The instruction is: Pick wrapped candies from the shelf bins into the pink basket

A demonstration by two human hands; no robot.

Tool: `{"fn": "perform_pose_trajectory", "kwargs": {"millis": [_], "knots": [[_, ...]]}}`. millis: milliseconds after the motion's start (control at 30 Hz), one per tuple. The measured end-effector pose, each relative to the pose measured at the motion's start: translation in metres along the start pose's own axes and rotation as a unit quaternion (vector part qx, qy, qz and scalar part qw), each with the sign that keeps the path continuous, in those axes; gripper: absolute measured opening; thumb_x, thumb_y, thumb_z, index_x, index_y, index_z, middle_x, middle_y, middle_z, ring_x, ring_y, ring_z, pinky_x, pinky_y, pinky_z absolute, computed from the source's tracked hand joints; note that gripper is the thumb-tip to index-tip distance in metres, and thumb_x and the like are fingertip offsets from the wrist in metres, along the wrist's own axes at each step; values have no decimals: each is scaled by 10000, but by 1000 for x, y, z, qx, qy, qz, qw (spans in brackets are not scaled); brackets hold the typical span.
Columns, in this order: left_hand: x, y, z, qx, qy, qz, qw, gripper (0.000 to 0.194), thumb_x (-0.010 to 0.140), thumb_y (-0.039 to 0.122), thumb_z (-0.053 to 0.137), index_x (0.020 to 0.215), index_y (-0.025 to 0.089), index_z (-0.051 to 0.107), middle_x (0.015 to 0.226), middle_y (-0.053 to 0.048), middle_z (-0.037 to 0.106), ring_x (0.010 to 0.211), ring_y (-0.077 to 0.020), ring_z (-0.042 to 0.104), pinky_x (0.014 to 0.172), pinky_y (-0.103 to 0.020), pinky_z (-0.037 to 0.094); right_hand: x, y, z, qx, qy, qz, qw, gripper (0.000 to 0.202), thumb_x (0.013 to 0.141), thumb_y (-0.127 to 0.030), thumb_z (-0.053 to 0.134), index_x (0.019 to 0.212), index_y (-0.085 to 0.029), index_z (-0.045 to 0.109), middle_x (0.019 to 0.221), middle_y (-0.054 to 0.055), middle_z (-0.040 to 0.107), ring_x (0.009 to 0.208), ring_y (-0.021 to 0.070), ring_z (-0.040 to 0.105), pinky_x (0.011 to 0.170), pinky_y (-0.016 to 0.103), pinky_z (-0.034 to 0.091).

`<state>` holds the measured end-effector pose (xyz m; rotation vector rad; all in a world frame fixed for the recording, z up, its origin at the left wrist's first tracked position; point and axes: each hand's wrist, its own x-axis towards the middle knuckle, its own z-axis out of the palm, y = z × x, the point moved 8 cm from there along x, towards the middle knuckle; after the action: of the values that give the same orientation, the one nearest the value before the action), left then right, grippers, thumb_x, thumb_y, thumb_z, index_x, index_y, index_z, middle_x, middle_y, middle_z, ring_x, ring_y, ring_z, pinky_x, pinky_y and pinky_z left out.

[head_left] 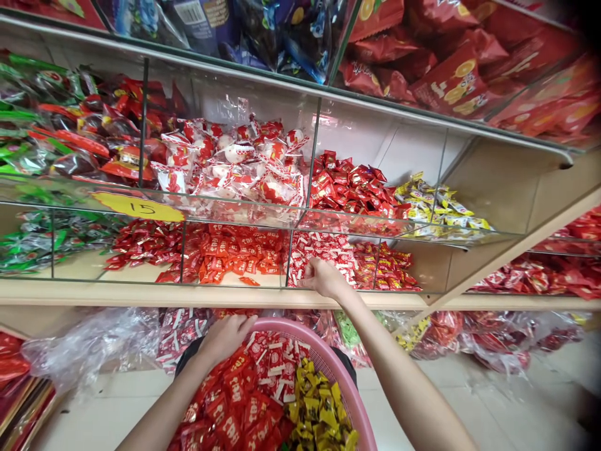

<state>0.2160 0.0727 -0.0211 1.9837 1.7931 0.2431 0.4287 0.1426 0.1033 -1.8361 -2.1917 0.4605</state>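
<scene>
A pink plastic basket stands low in front of me. In it lie red wrapped candies, smaller red-and-white candies and yellow-wrapped candies. My left hand is closed over the basket's far left rim, its fingertips partly hidden. Farther forward, my right hand is at the front of a lower shelf compartment of red-and-white candies. Its fingers are curled together; whatever is in them is hidden from view.
Clear dividers split the shelves into candy compartments. A yellow price tag marked 15 hangs on the upper shelf's front. The wooden shelf edge runs above the basket. Plastic bags of candy and a crumpled clear bag lie below.
</scene>
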Motion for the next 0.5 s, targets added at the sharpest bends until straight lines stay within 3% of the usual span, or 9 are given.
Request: {"fn": "perform_pose_trajectory", "kwargs": {"millis": [100, 167, 233, 500], "knots": [[0, -1, 0, 4, 1, 0, 1000, 631, 842, 613, 161, 681, 198, 608, 698, -64, 669, 633, -202, 608, 566, -253, 327, 7, -2, 4, -45, -47, 0, 998, 161, 641, -255, 690, 675, -186, 548, 725, 12, 601, 677, 134, 520, 554, 218, 312], [0, -1, -1, 7, 2, 3, 1000, 636, 842, 614, 155, 681, 197, 607, 694, -68, 667, 632, -205, 607, 563, -255, 326, 7, -1, 4, -63, -40, -6, 997, 95, 662, -216, 668, 670, -185, 578, 746, 20, 616, 707, 139, 531, 575, 221, 319], [1, -2, -1, 8, 2, 4, 1000, 632, 841, 615, 161, 681, 196, 607, 700, -73, 669, 646, -208, 611, 570, -255, 330, 4, -1, 4, -68, -19, -15, 997, 35, 692, -183, 629, 670, -187, 601, 739, 24, 625, 705, 138, 538, 587, 224, 321], [2, -3, 3, 8, -6, -2, 1000, 643, 835, 623, 161, 705, 193, 622, 723, -86, 674, 653, -212, 611, 573, -261, 331, -15, 1, -13, -80, 115, -64, 988, 142, 755, -134, 500, 654, -185, 584, 745, 33, 601, 670, 140, 519, 579, 232, 316]]}}
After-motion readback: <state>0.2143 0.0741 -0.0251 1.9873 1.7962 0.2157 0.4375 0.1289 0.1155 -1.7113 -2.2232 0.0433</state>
